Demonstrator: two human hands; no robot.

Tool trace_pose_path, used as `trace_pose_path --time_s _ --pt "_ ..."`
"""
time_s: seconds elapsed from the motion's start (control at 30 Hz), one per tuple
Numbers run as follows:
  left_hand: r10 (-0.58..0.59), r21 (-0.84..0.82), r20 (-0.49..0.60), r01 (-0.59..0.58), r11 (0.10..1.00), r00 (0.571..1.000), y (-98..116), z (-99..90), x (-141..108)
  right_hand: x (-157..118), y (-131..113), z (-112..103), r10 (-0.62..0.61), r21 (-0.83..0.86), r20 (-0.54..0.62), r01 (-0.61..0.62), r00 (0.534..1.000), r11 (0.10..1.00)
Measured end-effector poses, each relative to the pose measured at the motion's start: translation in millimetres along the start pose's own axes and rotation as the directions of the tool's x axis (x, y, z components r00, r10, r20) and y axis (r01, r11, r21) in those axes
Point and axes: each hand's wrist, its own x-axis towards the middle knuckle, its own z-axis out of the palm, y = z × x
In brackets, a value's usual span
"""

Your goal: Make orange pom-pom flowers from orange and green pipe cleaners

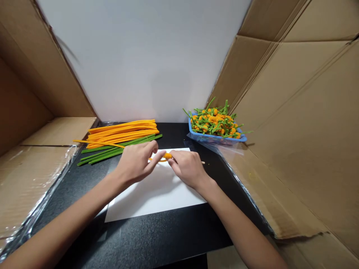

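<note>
Between my hands, a small orange pipe-cleaner coil sits on a thin wooden stick, whose tip sticks out past my right hand. My right fingers grip the stick and coil. My left hand pinches an orange pipe cleaner trailing from the coil in a loop. Both hands hover over a white paper sheet. Beyond my left hand lie a pile of orange pipe cleaners and a bundle of green ones.
A blue plastic basket at the back right holds several orange-and-green pipe-cleaner flowers. Everything rests on a black tabletop. Cardboard panels stand on both sides, and a white board closes the back.
</note>
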Motion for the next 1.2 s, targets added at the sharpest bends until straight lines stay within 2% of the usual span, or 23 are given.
trace_pose_path --time_s 0.03,0.07,0.1,0.17,0.23,0.27,0.33,0.4,0.47,0.53,0.6,0.67,0.73,0.77,0.8,0.83,0.87,0.9,0.97,1.0,1.03,1.1,1.2 --pt "0.220 0.163 -0.041 -0.211 0.964 0.975 -5.8 -0.1 -0.4 0.7 0.2 -2.0 0.028 0.057 0.037 -0.030 0.999 0.998" --pt "0.413 0.284 -0.030 -0.389 0.877 0.910 -11.6 0.3 -0.7 1.5 0.3 -4.2 0.038 0.121 0.073 -0.047 0.997 0.992" --pt "0.534 0.376 -0.033 -0.485 0.790 0.845 -17.0 1.0 -0.7 2.2 0.4 -6.3 0.031 0.185 0.107 -0.050 0.994 0.981" --pt "0.650 0.478 -0.032 -0.560 0.676 0.759 -25.4 3.4 -0.9 3.2 0.1 -9.8 -0.013 0.286 0.160 -0.034 0.987 0.958" --pt "0.682 0.493 -0.013 -0.588 0.641 0.731 -29.4 6.1 -1.5 3.6 -0.5 -11.6 -0.046 0.327 0.193 -0.020 0.980 0.945" --pt "0.674 0.471 0.005 -0.597 0.650 0.738 -29.6 7.3 -2.1 3.6 -0.8 -11.7 -0.056 0.328 0.201 -0.014 0.978 0.945" --pt "0.606 0.384 0.029 -0.569 0.727 0.795 -25.9 9.0 -3.7 3.1 -1.0 -10.2 -0.061 0.298 0.185 0.003 0.981 0.955" --pt "0.450 0.252 0.011 -0.438 0.863 0.893 -17.4 9.6 -5.3 2.3 -0.2 -7.0 -0.045 0.209 0.107 0.022 0.993 0.978" --pt "0.219 0.063 -0.012 -0.218 0.974 0.976 -5.3 8.7 -5.5 1.3 1.6 -3.3 -0.047 0.079 -0.004 0.048 0.999 0.996" --pt "-0.045 -0.177 0.058 0.055 0.983 0.997 7.0 6.7 -4.0 0.2 3.7 -0.3 -0.100 -0.048 -0.092 0.095 0.991 0.994" --pt "-0.258 -0.441 0.222 0.333 0.834 0.940 15.9 4.4 -1.2 -0.9 5.1 0.9 -0.180 -0.136 -0.147 0.160 0.973 0.978" --pt "-0.354 -0.595 0.409 0.540 0.595 0.841 19.2 2.7 1.3 -1.7 5.0 0.5 -0.245 -0.196 -0.180 0.209 0.953 0.958" --pt "-0.362 -0.640 0.538 0.649 0.412 0.761 18.4 1.9 2.4 -2.2 3.9 -0.4 -0.285 -0.238 -0.191 0.237 0.939 0.942" --pt "-0.355 -0.636 0.574 0.675 0.374 0.738 17.3 1.6 2.4 -2.3 3.5 -0.6 -0.295 -0.246 -0.191 0.246 0.936 0.938" --pt "-0.352 -0.620 0.591 0.687 0.379 0.726 16.2 1.2 2.1 -2.2 3.3 -0.5 -0.297 -0.239 -0.190 0.249 0.936 0.938" --pt "-0.356 -0.597 0.578 0.677 0.430 0.735 15.4 0.6 1.6 -2.0 3.6 -0.1 -0.289 -0.217 -0.189 0.247 0.939 0.944" --pt "-0.369 -0.563 0.524 0.637 0.526 0.768 14.9 -0.3 1.1 -1.7 4.3 0.5 -0.270 -0.180 -0.184 0.238 0.945 0.954" --pt "-0.374 -0.505 0.431 0.563 0.655 0.822 14.6 -1.4 0.7 -1.3 5.4 1.2 -0.246 -0.131 -0.173 0.225 0.954 0.966" --pt "-0.253 -0.291 0.207 0.306 0.907 0.945 13.2 -4.0 0.4 -0.3 7.9 2.5 -0.189 -0.030 -0.132 0.187 0.973 0.982" --pt "-0.128 -0.160 0.143 0.151 0.976 0.981 11.7 -5.1 0.5 0.1 9.0 2.7 -0.166 0.010 -0.107 0.168 0.980 0.986" --pt "0.002 -0.049 0.130 0.004 0.999 0.991 9.6 -5.8 0.8 0.5 9.8 2.7 -0.148 0.040 -0.083 0.152 0.985 0.988" --pt "0.180 0.068 0.184 -0.195 0.978 0.966 3.8 -5.9 1.6 0.9 10.3 1.9 -0.124 0.070 -0.054 0.128 0.991 0.989" --pt "0.231 0.105 0.214 -0.258 0.961 0.949 -3.7 -3.8 2.4 0.6 8.7 0.5 -0.126 0.084 -0.051 0.130 0.991 0.988"
